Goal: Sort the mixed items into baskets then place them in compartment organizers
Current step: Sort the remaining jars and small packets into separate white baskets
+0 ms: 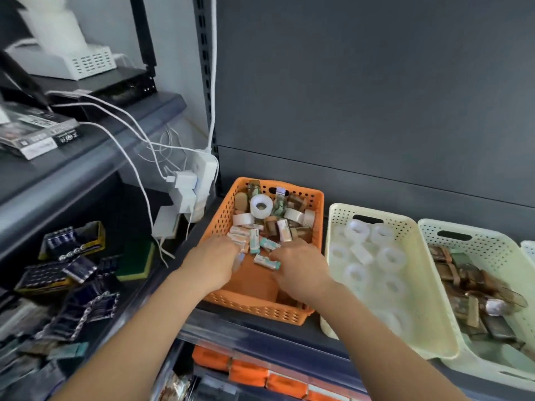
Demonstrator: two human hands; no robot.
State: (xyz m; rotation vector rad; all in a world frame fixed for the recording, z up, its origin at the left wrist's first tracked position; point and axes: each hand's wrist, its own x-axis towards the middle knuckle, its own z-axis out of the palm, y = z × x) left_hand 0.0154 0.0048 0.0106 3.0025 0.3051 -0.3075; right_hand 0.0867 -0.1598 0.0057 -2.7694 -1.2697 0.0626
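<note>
An orange basket (220, 221) on the dark shelf holds mixed items: white tape rolls (261, 206), small brown jars (271, 225) and several little white-and-teal boxes (254, 241). Both my hands are inside its near half. My left hand (214, 260) reaches in from the left with its fingers curled among the small boxes; what it holds is hidden. My right hand (298, 266) comes in from the right, its fingertips on a teal-and-white box (266, 261). To the right, a cream basket (337, 227) contains only tape rolls, and a pale green basket (489, 241) contains brown jars.
A white power strip with chargers and cables (191, 186) hangs just left of the orange basket. Battery packs (72, 273) are piled on the lower left shelf. Orange packages (249, 371) lie on the shelf below. A dark back panel closes off the shelf behind.
</note>
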